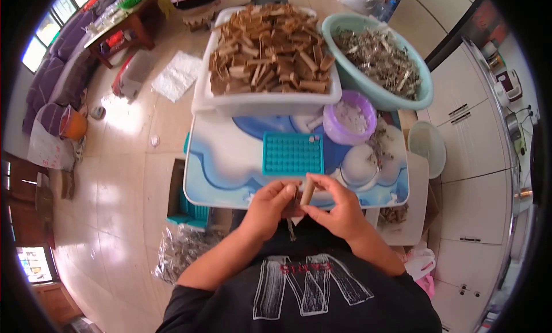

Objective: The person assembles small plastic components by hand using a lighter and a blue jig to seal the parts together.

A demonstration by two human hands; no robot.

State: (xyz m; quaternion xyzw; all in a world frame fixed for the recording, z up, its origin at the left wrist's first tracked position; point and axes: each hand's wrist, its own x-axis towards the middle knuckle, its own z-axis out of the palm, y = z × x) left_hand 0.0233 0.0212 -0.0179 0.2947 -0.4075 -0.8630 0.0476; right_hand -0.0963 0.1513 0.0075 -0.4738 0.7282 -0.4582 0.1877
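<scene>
My right hand [338, 209] pinches a small brown cardboard piece [308, 191], long and tube-like, between thumb and fingers just past the table's near edge. Close beside it, my left hand [269, 205] is closed with thumb against fingers, on something thin and dark that its fingers mostly hide. Below the hands dangles a thin greyish strip [291, 229]; what it hangs from is unclear. Just beyond the hands lies a teal gridded tray [293, 154], with a few small pale pieces [314, 138] at its far right corner.
A white tub [270, 107] heaped with brown cardboard pieces stands at the table's far side. Right of it are a pale green basin [422, 91] of metallic parts and a purple basket [339, 137] with white pieces. Small metal bits [379, 149] lie on the patterned table [221, 178].
</scene>
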